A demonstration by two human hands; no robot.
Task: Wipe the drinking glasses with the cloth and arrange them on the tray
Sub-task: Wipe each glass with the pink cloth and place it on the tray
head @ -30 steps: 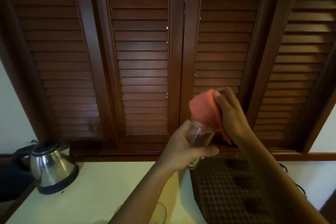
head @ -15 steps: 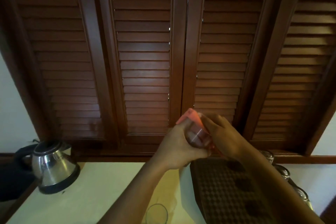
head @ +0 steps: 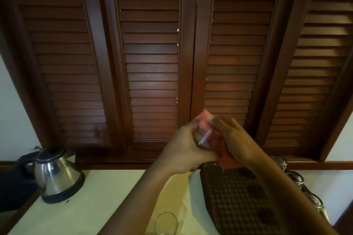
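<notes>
A clear drinking glass (head: 204,139) is held up in front of the shutters, gripped from the left by my left hand (head: 183,149). My right hand (head: 235,139) presses an orange-pink cloth (head: 223,150) against and into the glass; the cloth's tip pokes out above at the top. Below them lies a dark brown tray (head: 235,202) with a woven pattern. Several glasses (head: 294,177) stand along the tray's right side. Another glass (head: 165,223) stands on the pale table near the bottom edge.
A steel electric kettle (head: 57,174) stands on the cream table (head: 95,206) at the left. Dark wooden louvred shutters (head: 152,63) fill the wall behind. A black object lies at the far left edge.
My right hand came down from above the glass and pushed the cloth onto it; both hands now close together around the glass. The view tilted down slightly, showing more glasses at the right.
</notes>
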